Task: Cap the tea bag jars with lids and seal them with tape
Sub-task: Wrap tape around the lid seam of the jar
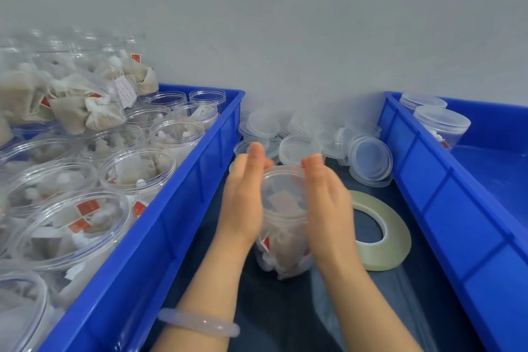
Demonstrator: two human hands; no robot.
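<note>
My left hand (244,200) and right hand (328,203), fingers straight, pressed flat against opposite sides of the lidded jar (281,237) between them, tape roll (381,233) lying just right of my right hand.

A blue plastic crate (177,208) stood along the left of the dark worktop (285,317), its long ribbed wall slanting toward the near edge. A second blue crate (445,208) stood along the right, well apart from the first, with the worktop showing between them. Behind both rose a plain pale grey wall (285,22). A pale, glossy, translucent bangle (200,323) circled the left wrist, low in view.
</note>
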